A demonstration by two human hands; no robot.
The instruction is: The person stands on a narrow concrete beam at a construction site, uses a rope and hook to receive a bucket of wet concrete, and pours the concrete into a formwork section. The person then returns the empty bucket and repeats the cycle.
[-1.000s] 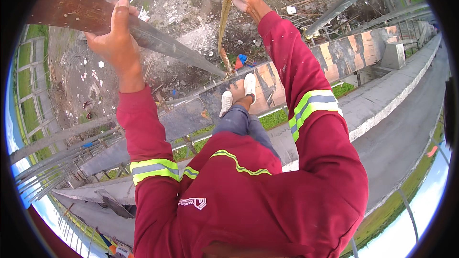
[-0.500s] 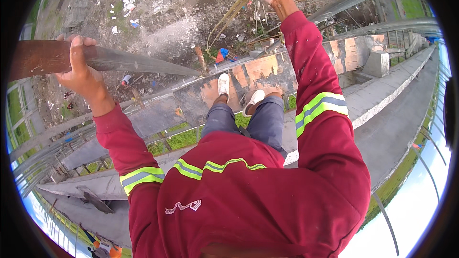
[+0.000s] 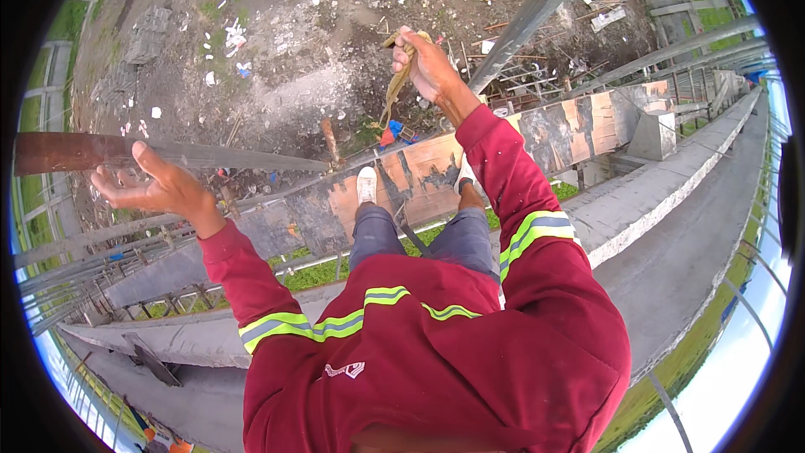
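My left hand (image 3: pixel 159 187) is open, its fingers spread just below a metal pole (image 3: pixel 243 158) with a rusty brown end. It does not grip the pole; whether a fingertip touches it I cannot tell. In my right hand (image 3: pixel 429 70), the fingers are curled round a yellowish strap (image 3: pixel 395 94), whose loose length hangs down from the palm. A second grey pole (image 3: pixel 532 25) slants up beyond my right wrist. My white shoes (image 3: pixel 366 185) stand on a worn plywood board (image 3: pixel 432 169) that runs across in front of me.
Far below lies dirt ground (image 3: pixel 285 59) strewn with rubble and litter. Concrete beams (image 3: pixel 704 159) run behind the plywood. More scaffold pipes (image 3: pixel 696 54) stretch off to the right. At the lower left, a person in orange (image 3: pixel 178 445) is partly visible.
My left hand has let go of the pole and opened. The right hand has come lower and leftward with the strap. My feet have shifted left along the board.
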